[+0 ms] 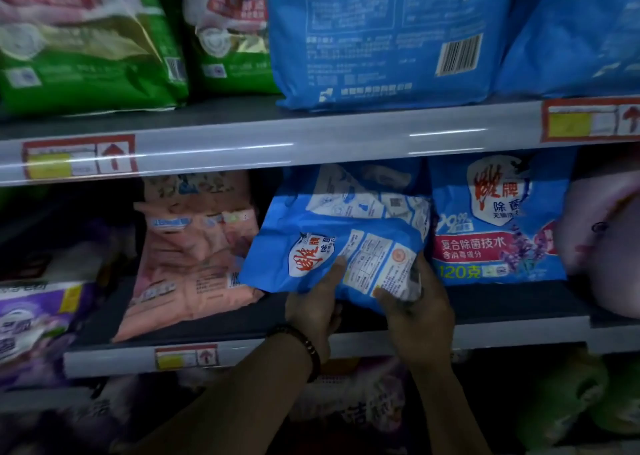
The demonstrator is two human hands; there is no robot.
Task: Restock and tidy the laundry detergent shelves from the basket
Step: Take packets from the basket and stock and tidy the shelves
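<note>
Both my hands grip the lower end of a blue detergent bag that lies tilted on the middle shelf. My left hand, with a bead bracelet on the wrist, holds its bottom left edge. My right hand holds its bottom right corner, thumb on the white label. Behind it another blue bag leans against the back. To the right, a matching blue bag stands upright, facing front.
A pink bag lies slumped left of the held bag. Purple bags sit at the far left. On the upper shelf stand green bags and large blue bags. More packs fill the dim bottom shelf.
</note>
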